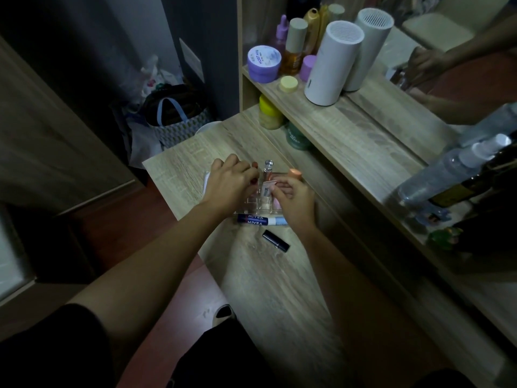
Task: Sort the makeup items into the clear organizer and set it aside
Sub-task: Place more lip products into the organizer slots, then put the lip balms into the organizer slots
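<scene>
A clear organizer point(253, 210) stands on the wooden table point(260, 275), mostly hidden by both hands. My left hand point(229, 186) rests over its left side, fingers curled on a small red-tipped item point(255, 164). My right hand point(293, 198) pinches a small white tube point(267, 189) that stands in a slot. A silver-capped lip product point(268, 167) stands upright in the organizer, and a peach cap point(295, 173) shows behind my right fingers. A blue Nivea stick point(261, 220) lies in front of the organizer. A black lipstick point(276, 240) lies nearer to me.
A shelf point(321, 113) at the back right holds a lilac jar point(264, 63), several bottles and a white cylinder point(333, 63). A mirror point(447, 79) runs along the right. Clear spray bottles point(447, 169) stand at the right. Bags point(176, 119) sit on the floor left of the table.
</scene>
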